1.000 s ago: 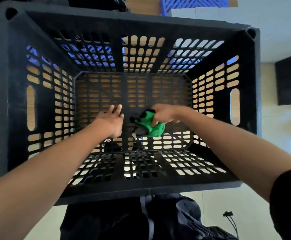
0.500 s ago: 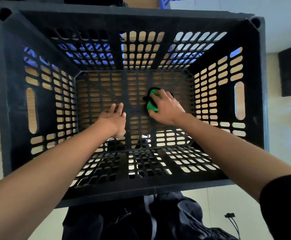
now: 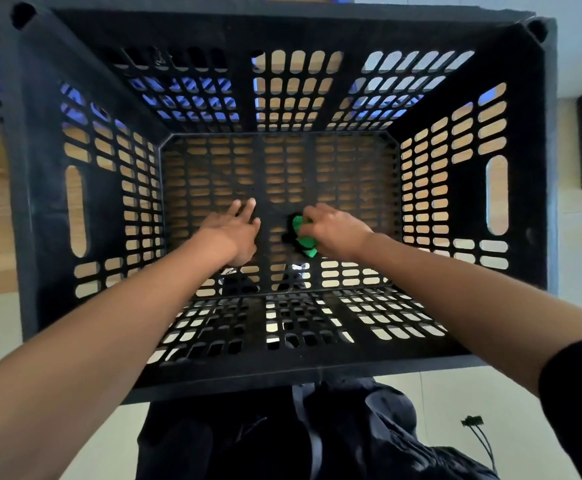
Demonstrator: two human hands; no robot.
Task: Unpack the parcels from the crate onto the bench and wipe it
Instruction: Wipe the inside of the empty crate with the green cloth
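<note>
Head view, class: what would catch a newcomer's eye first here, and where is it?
The big black crate fills the view, its slotted walls and floor letting wood and pale floor show through. Against all that black, a bright green cloth stands out near the middle of the crate floor, gripped by the right hand. Beside it, the left hand rests with fingers straight on the crate floor; no parcels show inside.

Viewpoint: one head-worn camera, above the black crate (image 3: 33, 202)
Facing: straight down into the crate
Nearness: close; the crate's rim nearly fills the view
Edges: floor below the crate's near wall
</note>
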